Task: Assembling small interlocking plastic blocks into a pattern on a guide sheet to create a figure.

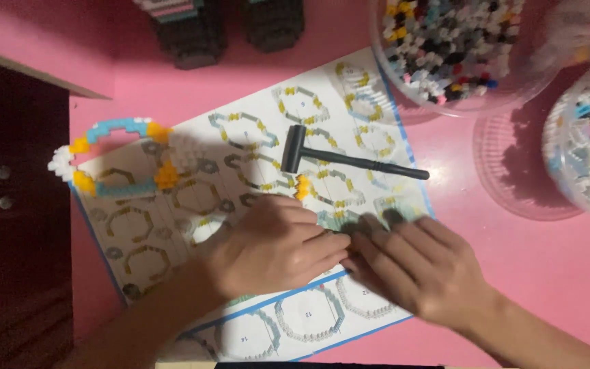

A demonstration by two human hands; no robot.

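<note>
Yellow-tipped block piece (pixel 302 187) peeks out above the left hand (pixel 271 246), mostly hidden.

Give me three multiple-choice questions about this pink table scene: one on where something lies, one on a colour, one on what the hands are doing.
1. Where does the small black hammer lie?
A. on the instruction sheet
B. inside a tub
C. in a hand

2. What colour is the table?
A. green
B. pink
C. white

3. How are the left hand and right hand placed?
A. raised in the air
B. gripping the hammer
C. pressed on the sheet, fingertips meeting

Answers: 1 A, the hammer rests across the printed ring diagrams. 2 B, pink shows all around the sheet. 3 C, both hands lie low on the paper, fingers together.
</note>
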